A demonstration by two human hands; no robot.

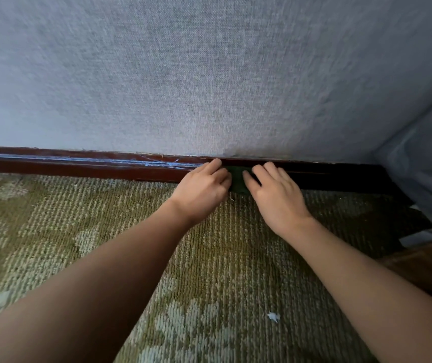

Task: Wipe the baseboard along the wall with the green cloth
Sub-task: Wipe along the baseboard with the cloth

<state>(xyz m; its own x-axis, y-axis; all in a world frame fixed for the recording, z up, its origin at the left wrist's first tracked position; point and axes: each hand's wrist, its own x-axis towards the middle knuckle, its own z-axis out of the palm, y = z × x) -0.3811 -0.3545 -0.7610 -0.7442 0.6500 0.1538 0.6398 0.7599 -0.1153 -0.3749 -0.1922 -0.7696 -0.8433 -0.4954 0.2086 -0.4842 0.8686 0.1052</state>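
A dark red-brown baseboard (78, 167) runs along the foot of the grey textured wall (209, 74), with pale blue streaks on its left stretch. A dark green cloth (238, 180) lies bunched against the baseboard, mostly hidden between my hands. My left hand (201, 191) has its fingers curled onto the cloth's left side. My right hand (275, 195) presses the cloth's right side, thumb on the cloth and fingers reaching the baseboard.
Green-beige patterned carpet (104, 231) covers the floor. A small white scrap (273, 316) lies on it near the front. At the right, clear plastic sheeting (424, 166) hangs over something, with a brown wooden edge (424, 263) below it.
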